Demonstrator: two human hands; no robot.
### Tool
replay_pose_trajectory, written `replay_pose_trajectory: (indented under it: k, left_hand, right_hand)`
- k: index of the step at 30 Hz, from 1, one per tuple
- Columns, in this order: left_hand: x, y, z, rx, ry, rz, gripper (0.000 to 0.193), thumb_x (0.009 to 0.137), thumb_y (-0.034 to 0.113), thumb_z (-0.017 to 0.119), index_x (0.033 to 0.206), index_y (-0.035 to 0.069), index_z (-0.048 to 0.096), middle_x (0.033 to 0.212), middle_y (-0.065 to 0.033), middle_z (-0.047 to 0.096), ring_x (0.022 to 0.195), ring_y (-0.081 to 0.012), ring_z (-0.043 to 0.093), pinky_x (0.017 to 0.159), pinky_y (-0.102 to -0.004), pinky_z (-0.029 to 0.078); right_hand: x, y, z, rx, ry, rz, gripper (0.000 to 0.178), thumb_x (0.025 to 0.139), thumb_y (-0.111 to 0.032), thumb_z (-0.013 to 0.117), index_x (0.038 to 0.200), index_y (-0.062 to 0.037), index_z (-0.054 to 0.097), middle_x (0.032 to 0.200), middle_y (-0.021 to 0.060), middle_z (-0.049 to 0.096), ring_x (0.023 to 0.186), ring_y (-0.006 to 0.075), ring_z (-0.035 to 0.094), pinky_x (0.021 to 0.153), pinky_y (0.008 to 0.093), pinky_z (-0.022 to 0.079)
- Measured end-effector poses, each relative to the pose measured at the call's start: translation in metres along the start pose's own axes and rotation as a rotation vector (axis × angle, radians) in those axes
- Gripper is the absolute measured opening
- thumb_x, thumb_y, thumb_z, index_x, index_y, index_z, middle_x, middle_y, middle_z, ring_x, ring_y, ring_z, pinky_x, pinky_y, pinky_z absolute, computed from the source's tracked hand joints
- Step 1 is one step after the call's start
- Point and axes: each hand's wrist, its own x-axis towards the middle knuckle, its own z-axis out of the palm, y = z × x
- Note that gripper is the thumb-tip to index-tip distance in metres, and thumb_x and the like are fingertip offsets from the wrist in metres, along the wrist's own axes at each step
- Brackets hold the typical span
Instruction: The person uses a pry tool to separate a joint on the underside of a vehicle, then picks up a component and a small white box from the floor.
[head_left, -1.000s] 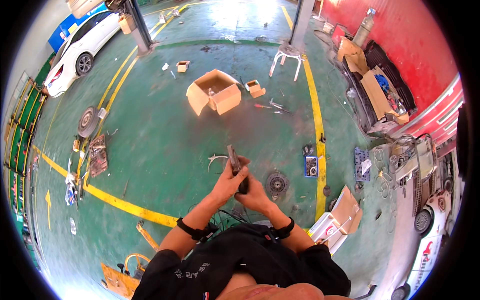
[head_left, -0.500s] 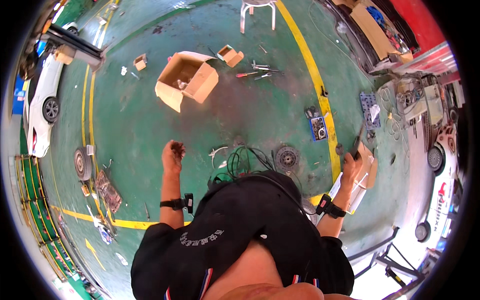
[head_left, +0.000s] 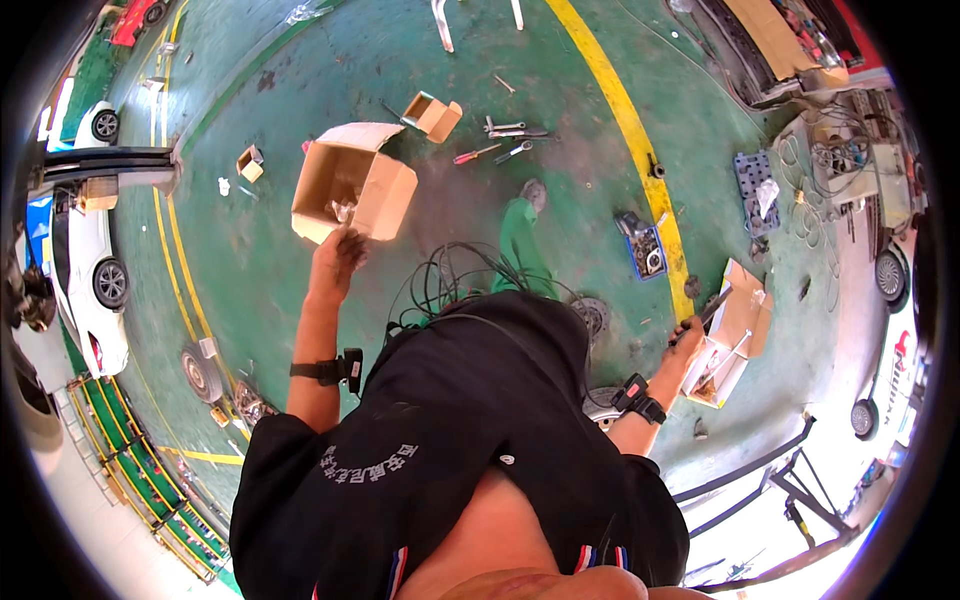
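Observation:
My left hand (head_left: pixel 338 262) is at the near edge of an open cardboard box (head_left: pixel 385 200) on the floor. Its fingers look loosely apart, with nothing visible in them; I cannot tell if they touch the box. A small clear plastic bag (head_left: pixel 343 210) lies inside the box. My right hand (head_left: pixel 684 345), out to the right, is closed around a dark, long, narrow tool (head_left: pixel 714 306) whose exact kind is unclear. Beside and partly under that hand is a second open carton (head_left: pixel 741 318), with a light rod across it.
Black cables (head_left: pixel 440 275) lie by my legs, near a round clutch-like disc (head_left: pixel 592 316). Beyond are wrenches and a screwdriver (head_left: pixel 477 154), a small carton (head_left: pixel 433 117), a blue tray of parts (head_left: pixel 646 252) and a socket case (head_left: pixel 757 190). A wheel (head_left: pixel 201 372) is on the left.
My body has moved forward, and one green-trousered leg now shows ahead. My left hand has come up to the large box. My right hand still grips the dark tool.

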Motion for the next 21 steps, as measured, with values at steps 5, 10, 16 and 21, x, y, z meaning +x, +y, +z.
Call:
replay_pose_trajectory:
  k: [5,10,16,21]
  left_hand:
    - [0.042,0.056,0.030,0.011,0.025,-0.065,0.034,0.089,0.037,0.056,0.100,0.005,0.057,0.099,-0.0097,0.064,0.087,-0.0222,0.061,0.074,-0.0328,0.048]
    - [0.090,0.112,0.084,-0.006,-0.005,-0.024,0.029,0.089,0.035,0.056,0.094,0.006,0.058,0.092,-0.0087,0.064,0.084,-0.0221,0.061,0.075,-0.0329,0.049]
    - [0.156,0.132,0.145,0.021,-0.074,-0.078,0.034,0.090,0.035,0.055,0.100,0.003,0.056,0.098,-0.0110,0.063,0.088,-0.0226,0.061,0.076,-0.0329,0.047]
    - [0.196,0.143,0.160,-0.004,-0.162,-0.075,0.035,0.090,0.034,0.056,0.104,0.001,0.057,0.097,-0.0101,0.064,0.086,-0.0224,0.061,0.074,-0.0326,0.048]
  right_hand:
    - [0.035,-0.041,0.107,-0.014,-0.034,0.070,0.014,0.072,-0.012,0.058,0.064,-0.0024,0.051,0.054,0.0045,0.045,0.042,0.0121,0.040,0.038,0.0238,0.030]
    - [0.048,-0.092,0.157,-0.106,-0.120,-0.049,0.012,0.073,-0.013,0.059,0.069,-0.0021,0.054,0.055,0.0033,0.046,0.043,0.0106,0.039,0.039,0.0232,0.028]
    - [0.069,-0.112,0.159,-0.095,-0.020,-0.144,0.011,0.067,-0.009,0.058,0.070,0.0014,0.055,0.056,0.0028,0.046,0.043,0.0107,0.039,0.040,0.0243,0.028]
    - [0.073,-0.119,0.165,0.056,0.107,-0.018,0.010,0.067,-0.008,0.057,0.069,0.0010,0.054,0.056,0.0033,0.043,0.044,0.0114,0.039,0.038,0.0235,0.029]
